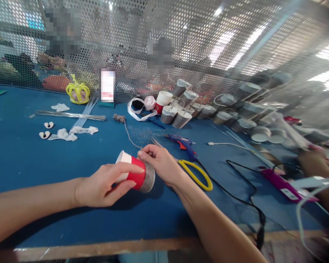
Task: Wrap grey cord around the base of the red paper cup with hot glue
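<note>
Paper cup [138, 178] and grey cord [149, 178] in hands [102, 186] [161, 164]

Between the fingers [126, 168], a smooth paper cup [138, 178] wound in coarse, matt string [149, 177]. Right of the fingers, the scissor handle [209, 185] is glossy plastic; beneath, the table [30, 160] looks matt; beyond, perforated metal mesh [131, 22].

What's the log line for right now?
left hand: holds cup | right hand: pinches string | scissors, glue gun: on table
</note>
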`<state>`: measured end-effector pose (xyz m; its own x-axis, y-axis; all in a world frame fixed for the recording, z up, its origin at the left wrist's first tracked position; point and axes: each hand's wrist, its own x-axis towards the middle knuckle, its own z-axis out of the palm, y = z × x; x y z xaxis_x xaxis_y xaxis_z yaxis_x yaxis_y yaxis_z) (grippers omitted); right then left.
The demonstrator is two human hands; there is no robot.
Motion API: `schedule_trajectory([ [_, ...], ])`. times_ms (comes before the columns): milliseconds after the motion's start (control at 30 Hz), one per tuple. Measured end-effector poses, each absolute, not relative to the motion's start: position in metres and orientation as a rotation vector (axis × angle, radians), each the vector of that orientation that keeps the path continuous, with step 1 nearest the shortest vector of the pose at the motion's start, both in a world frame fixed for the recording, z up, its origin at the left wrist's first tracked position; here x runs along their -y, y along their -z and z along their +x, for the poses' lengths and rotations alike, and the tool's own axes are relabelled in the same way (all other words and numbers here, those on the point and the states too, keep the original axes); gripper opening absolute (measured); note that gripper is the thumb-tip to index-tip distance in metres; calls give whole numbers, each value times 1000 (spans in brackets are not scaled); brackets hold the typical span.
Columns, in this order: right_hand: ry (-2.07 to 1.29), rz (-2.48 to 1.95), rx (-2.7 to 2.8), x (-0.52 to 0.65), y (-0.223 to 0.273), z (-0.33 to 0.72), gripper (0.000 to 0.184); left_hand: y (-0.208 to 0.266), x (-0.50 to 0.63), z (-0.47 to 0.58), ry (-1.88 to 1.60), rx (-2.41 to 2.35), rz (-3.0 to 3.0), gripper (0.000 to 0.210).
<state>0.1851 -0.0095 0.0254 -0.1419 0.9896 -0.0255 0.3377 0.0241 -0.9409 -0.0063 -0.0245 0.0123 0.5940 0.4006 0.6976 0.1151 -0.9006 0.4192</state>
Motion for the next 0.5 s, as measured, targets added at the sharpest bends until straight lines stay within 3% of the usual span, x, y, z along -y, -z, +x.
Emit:
schedule_trajectory([
  [500, -1375, -1378, 1466, 8, -23, 182, 27, -14, 23, -6, -1225, -482, 2438, 20],
])
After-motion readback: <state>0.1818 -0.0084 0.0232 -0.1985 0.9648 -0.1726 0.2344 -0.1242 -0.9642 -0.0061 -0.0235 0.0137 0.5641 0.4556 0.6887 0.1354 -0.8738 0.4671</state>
